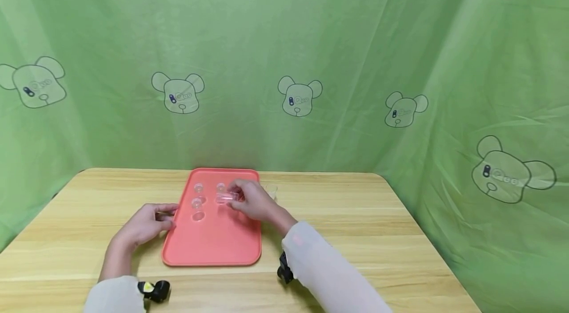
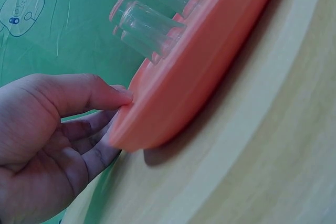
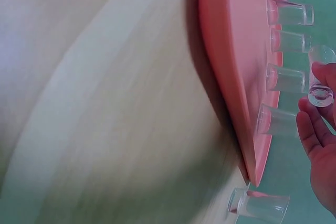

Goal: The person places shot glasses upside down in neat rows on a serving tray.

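My right hand (image 1: 252,199) holds a small clear glass (image 1: 226,197) over the pink tray (image 1: 213,244). The glass lies tipped on its side between the thumb and fingers, its thick base facing the camera in the right wrist view. At the tray's left edge, my left hand (image 1: 144,224) pinches the rim, the contact showing close up in the left wrist view. Several matching glasses stand upright on the tray's far half, among them a near-left glass (image 1: 197,203) and a far-left glass (image 1: 198,188). My right hand hides part of that area in the head view.
Just off the tray's right side, another clear glass (image 1: 271,190) stands on the wooden table (image 1: 338,234), partly behind my right hand. A green curtain (image 1: 249,31) with bear-head drawings hangs behind the table and along its sides.
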### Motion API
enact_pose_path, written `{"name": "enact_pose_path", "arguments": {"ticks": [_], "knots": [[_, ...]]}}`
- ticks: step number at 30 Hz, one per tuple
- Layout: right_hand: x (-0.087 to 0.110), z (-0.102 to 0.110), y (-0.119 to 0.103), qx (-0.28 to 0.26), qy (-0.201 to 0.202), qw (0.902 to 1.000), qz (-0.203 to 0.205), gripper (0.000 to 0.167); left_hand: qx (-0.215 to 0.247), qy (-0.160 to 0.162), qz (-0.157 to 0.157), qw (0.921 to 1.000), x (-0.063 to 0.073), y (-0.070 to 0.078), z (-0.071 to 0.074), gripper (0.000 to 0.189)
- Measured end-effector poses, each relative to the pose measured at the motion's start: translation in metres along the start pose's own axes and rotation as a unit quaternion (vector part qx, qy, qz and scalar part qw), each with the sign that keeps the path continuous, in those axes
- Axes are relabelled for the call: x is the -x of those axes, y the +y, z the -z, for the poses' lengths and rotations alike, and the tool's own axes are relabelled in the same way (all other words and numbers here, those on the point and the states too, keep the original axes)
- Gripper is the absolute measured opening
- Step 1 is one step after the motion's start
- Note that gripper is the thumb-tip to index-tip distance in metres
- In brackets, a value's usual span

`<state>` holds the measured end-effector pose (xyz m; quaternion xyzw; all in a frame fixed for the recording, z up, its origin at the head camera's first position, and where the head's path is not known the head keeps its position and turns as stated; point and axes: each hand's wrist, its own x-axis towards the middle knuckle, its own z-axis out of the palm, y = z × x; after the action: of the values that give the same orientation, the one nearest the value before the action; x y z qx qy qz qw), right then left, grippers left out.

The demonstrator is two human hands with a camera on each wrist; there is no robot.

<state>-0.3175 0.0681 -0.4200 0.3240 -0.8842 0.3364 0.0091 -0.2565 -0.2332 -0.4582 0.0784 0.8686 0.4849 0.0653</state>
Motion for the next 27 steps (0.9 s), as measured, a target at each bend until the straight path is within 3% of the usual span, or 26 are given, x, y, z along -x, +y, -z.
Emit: {"name": "enact_pose_path", "arguments": {"ticks": [11,27], "knots": [[-0.0019,-0.0058,-0.0004,-0.015,0.005,0.9998,-0.015,0.024,0.002,0.0,0.002,1.0,-0.0003,0.0001,-0.0004,0.051],[-0.0004,-0.0076,-0.0046,0.009,0.017,0.9997,0.014,0.032,0.003,0.001,0.0,1.0,0.0004,-0.0004,-0.0006,0.051]]}}
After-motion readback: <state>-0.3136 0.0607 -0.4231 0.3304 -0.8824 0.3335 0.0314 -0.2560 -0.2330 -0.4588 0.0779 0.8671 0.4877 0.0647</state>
